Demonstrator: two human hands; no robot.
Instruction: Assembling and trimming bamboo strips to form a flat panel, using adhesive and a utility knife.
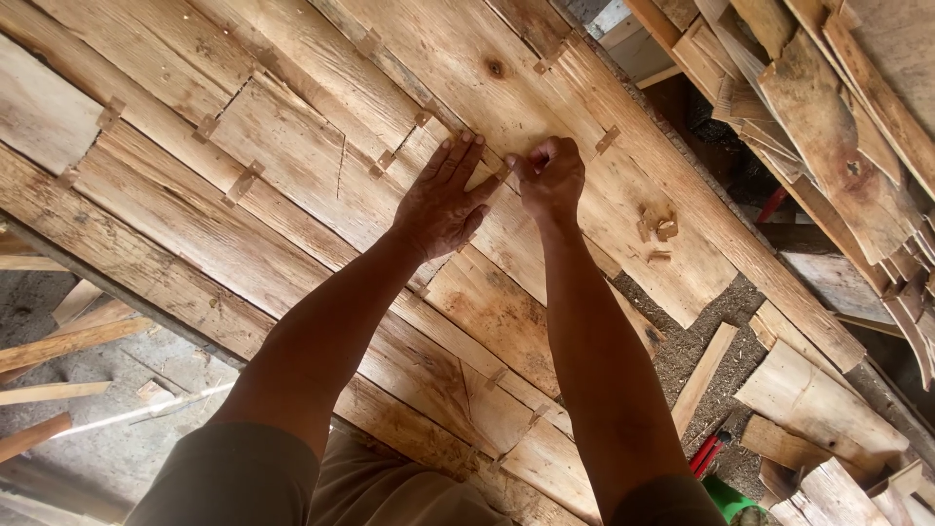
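Observation:
A large panel of rough wooden boards (321, 166) fills most of the head view, its boards joined by small wooden tabs (244, 181). My left hand (443, 200) lies flat on the boards with fingers spread. My right hand (550, 180) sits just to its right with the fingers curled, pinching something small at the board seam; what it holds is too small to make out. Both forearms reach up across the panel from the bottom of the view.
Loose wood chips (658, 227) lie on the panel to the right of my hands. Stacked offcut boards (838, 117) pile up at the right. More planks (813, 399) and red-handled tools (709, 453) lie on the dirt floor at the lower right. Sticks (58, 346) lie at the left.

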